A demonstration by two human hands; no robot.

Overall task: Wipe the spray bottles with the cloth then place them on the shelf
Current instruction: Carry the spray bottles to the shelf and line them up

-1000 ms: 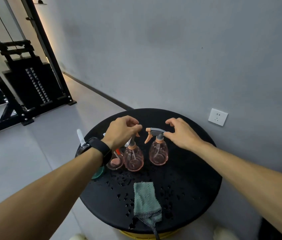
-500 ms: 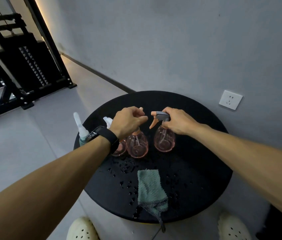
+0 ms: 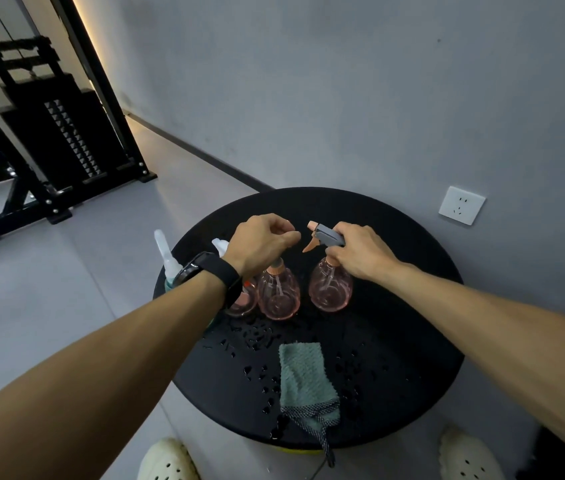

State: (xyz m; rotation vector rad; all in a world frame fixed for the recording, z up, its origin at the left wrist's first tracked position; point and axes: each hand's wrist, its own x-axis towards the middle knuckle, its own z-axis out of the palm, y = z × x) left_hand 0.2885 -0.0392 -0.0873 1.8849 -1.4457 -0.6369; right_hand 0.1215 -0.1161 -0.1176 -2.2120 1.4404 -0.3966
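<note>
Several pink see-through spray bottles stand on a round black table point(image 3: 395, 358). My right hand point(image 3: 357, 251) grips the grey and orange trigger head of the right pink bottle point(image 3: 330, 289). My left hand point(image 3: 262, 242) is closed over the top of the middle pink bottle point(image 3: 278, 296), hiding its head. A third pink bottle point(image 3: 241, 301) is half hidden behind my left wrist. A green bottle with a white nozzle point(image 3: 166, 261) stands at the table's left edge. A folded green cloth point(image 3: 303, 379) lies near the front edge among water drops.
A black weight machine point(image 3: 52, 133) stands at the far left on the grey floor. The grey wall behind the table carries a white socket point(image 3: 461, 205). My two white shoes point(image 3: 166, 460) show below the table. No shelf is in view.
The camera has tilted down and the table now sits lower in view. Both hands went from reaching for the bottle tops to closing on them. The bottles still stand on the table.
</note>
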